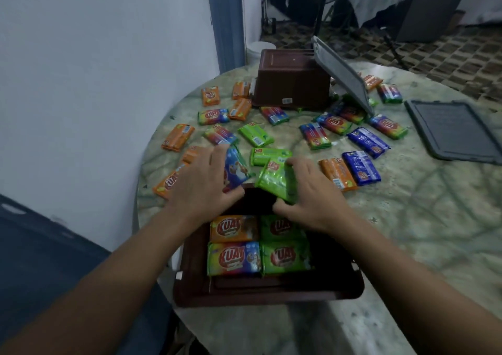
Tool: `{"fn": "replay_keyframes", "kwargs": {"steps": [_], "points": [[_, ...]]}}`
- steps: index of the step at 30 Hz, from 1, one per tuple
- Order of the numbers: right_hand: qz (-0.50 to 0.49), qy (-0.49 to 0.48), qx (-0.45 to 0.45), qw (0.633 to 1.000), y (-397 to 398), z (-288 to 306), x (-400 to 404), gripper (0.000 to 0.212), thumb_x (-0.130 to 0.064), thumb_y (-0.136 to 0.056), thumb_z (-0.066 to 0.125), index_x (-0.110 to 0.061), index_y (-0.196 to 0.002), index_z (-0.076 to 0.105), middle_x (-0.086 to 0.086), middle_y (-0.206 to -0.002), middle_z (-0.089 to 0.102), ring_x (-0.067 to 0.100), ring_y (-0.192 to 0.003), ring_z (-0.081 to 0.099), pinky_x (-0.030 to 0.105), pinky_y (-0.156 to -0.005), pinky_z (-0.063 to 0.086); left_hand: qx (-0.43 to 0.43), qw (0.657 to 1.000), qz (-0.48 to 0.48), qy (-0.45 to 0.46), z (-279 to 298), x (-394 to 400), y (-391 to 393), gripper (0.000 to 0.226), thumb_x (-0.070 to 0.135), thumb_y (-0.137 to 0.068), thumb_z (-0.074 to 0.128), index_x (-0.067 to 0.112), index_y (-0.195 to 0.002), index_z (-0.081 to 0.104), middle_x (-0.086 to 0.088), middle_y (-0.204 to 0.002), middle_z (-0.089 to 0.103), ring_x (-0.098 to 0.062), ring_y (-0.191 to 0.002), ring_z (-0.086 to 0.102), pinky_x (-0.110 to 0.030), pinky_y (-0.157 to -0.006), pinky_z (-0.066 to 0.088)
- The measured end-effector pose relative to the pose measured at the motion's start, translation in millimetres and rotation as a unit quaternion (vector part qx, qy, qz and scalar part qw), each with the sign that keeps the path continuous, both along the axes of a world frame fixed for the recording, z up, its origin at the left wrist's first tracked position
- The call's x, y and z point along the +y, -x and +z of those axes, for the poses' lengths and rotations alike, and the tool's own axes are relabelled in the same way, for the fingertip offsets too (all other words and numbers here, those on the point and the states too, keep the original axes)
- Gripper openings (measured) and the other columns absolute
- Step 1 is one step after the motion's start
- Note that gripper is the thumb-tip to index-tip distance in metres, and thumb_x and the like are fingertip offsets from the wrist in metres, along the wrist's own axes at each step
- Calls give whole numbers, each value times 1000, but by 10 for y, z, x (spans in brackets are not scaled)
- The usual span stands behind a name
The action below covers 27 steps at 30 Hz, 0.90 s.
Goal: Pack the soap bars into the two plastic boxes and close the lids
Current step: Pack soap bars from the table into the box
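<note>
Head cam: L hand [202, 176] grips blue soap bar [235, 170], fingers curled round it, over far edge of near brown box [269, 290]. R hand [312, 195] grips green soap bar [275, 182], thumb under, same spot. Near box holds 4 bars: orange, green, multicolour, green. 2nd brown box [294, 82] upside down at far side of marble table [407, 218], grey lid [345, 74] leaning on it. Other grey lid [456, 131] flat, right. Approx. 20 loose bars scattered betw. the boxes.
</note>
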State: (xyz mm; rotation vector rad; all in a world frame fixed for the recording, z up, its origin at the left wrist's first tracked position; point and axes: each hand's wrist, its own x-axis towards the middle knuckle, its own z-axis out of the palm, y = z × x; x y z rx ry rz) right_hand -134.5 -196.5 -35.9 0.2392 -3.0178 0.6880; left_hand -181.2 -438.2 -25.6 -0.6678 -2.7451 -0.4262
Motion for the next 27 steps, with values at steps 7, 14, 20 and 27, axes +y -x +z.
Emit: {"fn": "replay_keyframes", "kwargs": {"steps": [7,14,20,27], "points": [[127,-206,-57,968,-226,-219,113,86,-74,-74,61,-28,-144,39,-3,-126,57,21,-116,52,37,-94,44,-134,976,-83,152,-385,-111,-544,88,64,-81,59,22,-150,27,2,-122,47,-19,-109,55,-36,-85,51],[123,-270,-46,954,-226,-341,86,87,-74,-75,63,-28,-145,38,-1,-127,58,23,-117,53,39,-95,43,-107,965,-89,222,-512,-84,-473,97,71,-86,59,23,-158,16,1,-130,47,-20,-115,49,-35,-91,48],[106,-254,-37,961,-233,-343,84,86,-71,-78,63,-27,-147,39,1,-129,54,23,-116,55,39,-97,44,-105,974,-59,191,-528,-100,-473,89,72,-79,65,32,-151,32,7,-131,51,-17,-118,49,-35,-95,44],[111,-257,-45,959,-232,-352,84,87,-74,-78,61,-27,-149,40,1,-128,48,22,-112,59,39,-93,44,-100,963,-81,235,-519,-98,-476,58,67,-92,53,35,-140,53,7,-126,56,-16,-110,52,-35,-86,42]]}}
